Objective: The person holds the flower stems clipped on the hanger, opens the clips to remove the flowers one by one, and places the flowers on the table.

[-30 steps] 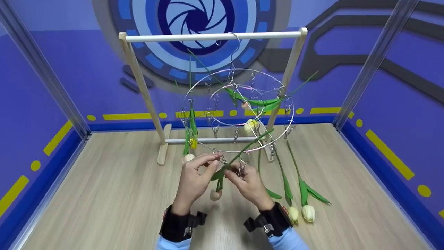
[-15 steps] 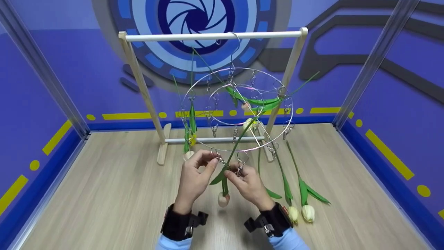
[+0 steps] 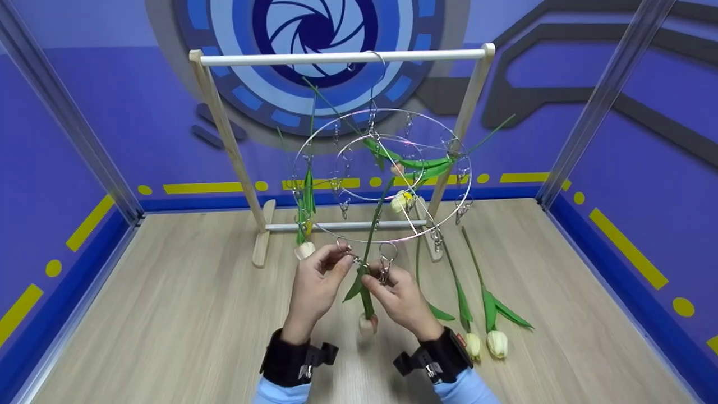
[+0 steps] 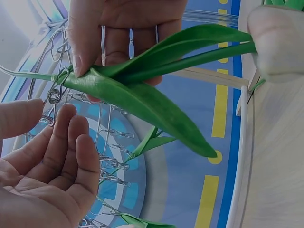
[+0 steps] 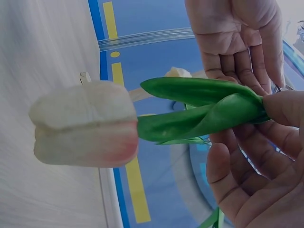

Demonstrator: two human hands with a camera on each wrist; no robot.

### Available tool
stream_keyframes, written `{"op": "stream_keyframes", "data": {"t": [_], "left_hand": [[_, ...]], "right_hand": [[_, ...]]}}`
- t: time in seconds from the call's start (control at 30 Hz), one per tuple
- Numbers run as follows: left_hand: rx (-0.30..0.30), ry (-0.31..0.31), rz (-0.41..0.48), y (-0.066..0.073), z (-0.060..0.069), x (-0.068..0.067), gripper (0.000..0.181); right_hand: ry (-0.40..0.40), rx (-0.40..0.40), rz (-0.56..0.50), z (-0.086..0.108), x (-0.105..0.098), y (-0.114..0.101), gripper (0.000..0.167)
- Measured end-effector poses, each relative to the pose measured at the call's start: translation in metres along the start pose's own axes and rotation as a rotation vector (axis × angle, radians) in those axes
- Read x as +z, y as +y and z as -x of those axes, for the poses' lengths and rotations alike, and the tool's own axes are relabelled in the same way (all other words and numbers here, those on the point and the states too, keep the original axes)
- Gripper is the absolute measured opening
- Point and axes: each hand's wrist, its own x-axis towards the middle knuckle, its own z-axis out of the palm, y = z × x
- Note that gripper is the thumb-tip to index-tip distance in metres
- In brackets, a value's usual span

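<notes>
Furthest left, just beyond the fingers of the left hand [image 3: 314,289], I see a white bloom [image 3: 305,250] hanging head down. I have those left fingers pinching a metal clip [image 4: 54,96] at the front of the wire hanger [image 3: 392,109]. Just right of them, between both hands, is the held tulip [image 3: 367,303], gripped near the base of its leaves by the thumb and fingers of the right hand [image 3: 401,297]. Over the last second its stem has swung from a rightward slant to nearly upright, and its head has moved from below the left fingers to below the right thumb. I judge that this lines the stem up better with the clip; whether the clip has closed on it, I cannot tell. A second clip [image 3: 385,266] dangles right at the right fingers, so I count it a possible snag. Right of those fingers, three loose tulips [image 3: 497,343] lie on the table [image 3: 213,314], two with their pale heads in view.
</notes>
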Motion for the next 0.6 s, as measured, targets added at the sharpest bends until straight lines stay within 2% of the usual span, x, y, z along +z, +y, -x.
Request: {"op": "stream_keyframes", "data": {"t": [0.6], "left_hand": [[0.005,-0.003,-0.045,0.0008,-0.0004,-0.0015,0.020]], "right_hand": [[0.062,-0.058,-0.018,-0.0002,0.0016,-0.0007,0.011]]}}
